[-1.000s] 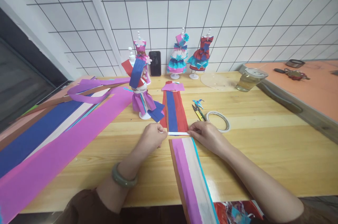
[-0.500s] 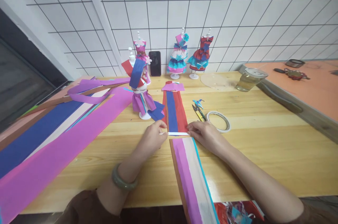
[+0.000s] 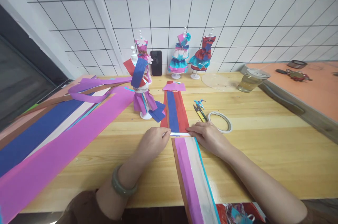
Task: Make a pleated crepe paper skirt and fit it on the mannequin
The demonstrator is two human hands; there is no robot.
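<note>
A white strip of tape (image 3: pixel 180 134) lies across the near end of a red and blue crepe paper band (image 3: pixel 174 113). My left hand (image 3: pixel 155 141) is closed in a pinch at the strip's left end. At its right end, the thumb and fingertips of my right hand (image 3: pixel 208 136) come together on the strip and the red edge. Just nearer to me lies a second paper band (image 3: pixel 188 167) in brown, purple, white and turquoise, hanging over the table edge. Beside my right hand are a tape roll (image 3: pixel 229 125) and yellow-handled thread snips (image 3: pixel 200 112).
A small dress form (image 3: pixel 144 102) in red, blue and purple paper stands beyond my left hand. More dressed forms and a phone (image 3: pixel 156 63) are along the tiled wall. Long paper strips (image 3: pixel 79 136) cover the left side. A lidded cup (image 3: pixel 249 82) of liquid stands at right.
My left hand has shifted slightly right and turned, its fingertips now closer in over the strip's left end. My right hand stays at the other end. The view has moved a little.
</note>
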